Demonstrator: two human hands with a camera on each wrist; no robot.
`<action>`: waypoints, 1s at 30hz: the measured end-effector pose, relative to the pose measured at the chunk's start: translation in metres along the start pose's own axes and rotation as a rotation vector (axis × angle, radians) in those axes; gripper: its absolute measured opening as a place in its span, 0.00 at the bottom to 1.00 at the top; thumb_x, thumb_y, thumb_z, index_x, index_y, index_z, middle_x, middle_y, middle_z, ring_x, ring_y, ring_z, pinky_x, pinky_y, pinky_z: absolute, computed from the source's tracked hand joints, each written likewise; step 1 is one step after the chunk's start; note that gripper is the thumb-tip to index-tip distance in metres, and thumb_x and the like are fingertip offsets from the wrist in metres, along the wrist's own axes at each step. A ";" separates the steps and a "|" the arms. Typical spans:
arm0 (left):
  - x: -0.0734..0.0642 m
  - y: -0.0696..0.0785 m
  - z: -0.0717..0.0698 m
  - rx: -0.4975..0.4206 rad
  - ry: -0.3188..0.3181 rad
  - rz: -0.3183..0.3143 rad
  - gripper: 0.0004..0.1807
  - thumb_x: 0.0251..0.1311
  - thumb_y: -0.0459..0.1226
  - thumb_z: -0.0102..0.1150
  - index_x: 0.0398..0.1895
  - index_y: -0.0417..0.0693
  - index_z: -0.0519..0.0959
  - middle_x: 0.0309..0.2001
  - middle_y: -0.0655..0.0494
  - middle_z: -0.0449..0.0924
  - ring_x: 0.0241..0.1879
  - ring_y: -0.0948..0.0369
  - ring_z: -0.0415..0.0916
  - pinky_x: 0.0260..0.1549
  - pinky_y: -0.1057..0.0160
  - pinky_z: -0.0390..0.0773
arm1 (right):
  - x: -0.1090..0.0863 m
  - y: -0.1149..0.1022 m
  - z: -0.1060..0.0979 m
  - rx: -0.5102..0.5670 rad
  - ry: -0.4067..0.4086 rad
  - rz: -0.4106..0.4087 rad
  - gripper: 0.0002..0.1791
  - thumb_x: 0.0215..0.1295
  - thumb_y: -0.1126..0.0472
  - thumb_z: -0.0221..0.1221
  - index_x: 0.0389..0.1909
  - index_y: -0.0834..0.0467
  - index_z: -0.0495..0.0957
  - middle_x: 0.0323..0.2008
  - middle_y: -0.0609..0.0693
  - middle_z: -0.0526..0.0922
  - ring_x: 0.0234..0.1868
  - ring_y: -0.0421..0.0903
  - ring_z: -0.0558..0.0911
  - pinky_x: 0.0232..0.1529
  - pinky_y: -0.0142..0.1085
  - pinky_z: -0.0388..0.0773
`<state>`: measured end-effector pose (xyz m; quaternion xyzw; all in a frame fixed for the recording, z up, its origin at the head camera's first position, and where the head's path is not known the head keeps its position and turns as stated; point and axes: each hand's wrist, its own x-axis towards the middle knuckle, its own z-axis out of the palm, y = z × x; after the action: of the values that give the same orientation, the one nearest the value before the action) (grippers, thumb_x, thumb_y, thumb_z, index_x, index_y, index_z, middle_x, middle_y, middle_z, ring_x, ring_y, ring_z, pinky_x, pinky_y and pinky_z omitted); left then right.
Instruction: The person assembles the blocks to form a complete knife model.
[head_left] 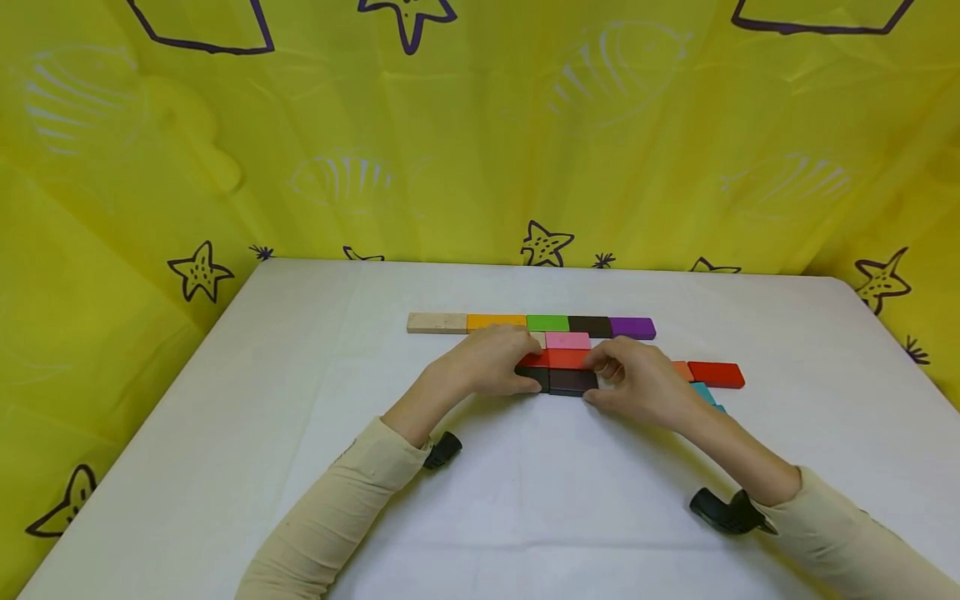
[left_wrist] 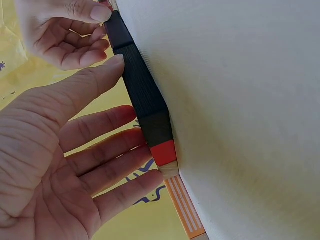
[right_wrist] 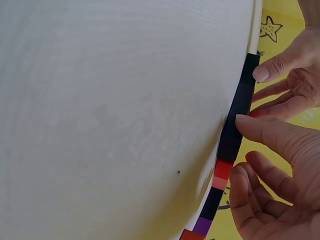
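Two black wooden blocks lie end to end at the front of a group; the right one (head_left: 573,382) shows well, the left one (head_left: 534,383) partly. Behind them are red blocks (head_left: 567,359), then a pink block (head_left: 567,341) and a partly hidden pale one. My left hand (head_left: 487,360) pinches the left side of the group, thumb on the front black block and fingertips reaching the red one. With its thumb at the black block's right front corner and index finger by the red block, my right hand (head_left: 641,383) grips the right side.
Behind the group runs a row of natural wood (head_left: 437,323), orange (head_left: 497,321), green (head_left: 547,322), dark and purple (head_left: 632,328) blocks. Right of my right hand lie a red block (head_left: 717,375), an orange one and teal ones (head_left: 703,392). A white cloth covers the table (head_left: 360,300).
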<state>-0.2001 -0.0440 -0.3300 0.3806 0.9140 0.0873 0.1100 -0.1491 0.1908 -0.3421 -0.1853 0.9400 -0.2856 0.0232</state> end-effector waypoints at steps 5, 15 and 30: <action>0.000 0.001 0.000 0.001 0.001 0.000 0.21 0.64 0.47 0.69 0.55 0.47 0.83 0.40 0.59 0.78 0.43 0.60 0.72 0.46 0.62 0.71 | 0.000 0.000 -0.002 -0.005 0.000 0.059 0.21 0.54 0.59 0.77 0.46 0.62 0.82 0.35 0.50 0.79 0.38 0.48 0.75 0.39 0.37 0.74; -0.001 0.001 -0.001 -0.008 0.003 -0.009 0.22 0.64 0.48 0.69 0.57 0.47 0.83 0.44 0.57 0.80 0.45 0.60 0.72 0.49 0.62 0.72 | 0.003 0.003 0.000 -0.002 -0.030 0.052 0.20 0.55 0.59 0.76 0.45 0.63 0.81 0.34 0.50 0.81 0.37 0.47 0.76 0.39 0.37 0.76; -0.001 0.001 -0.002 -0.022 -0.002 -0.008 0.21 0.63 0.47 0.70 0.55 0.47 0.83 0.43 0.57 0.78 0.44 0.59 0.71 0.48 0.61 0.72 | 0.002 0.004 0.000 0.017 -0.024 0.035 0.19 0.56 0.59 0.76 0.44 0.62 0.81 0.35 0.50 0.82 0.37 0.46 0.78 0.41 0.37 0.77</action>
<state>-0.1990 -0.0445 -0.3272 0.3756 0.9144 0.0967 0.1156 -0.1526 0.1933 -0.3446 -0.1721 0.9403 -0.2906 0.0408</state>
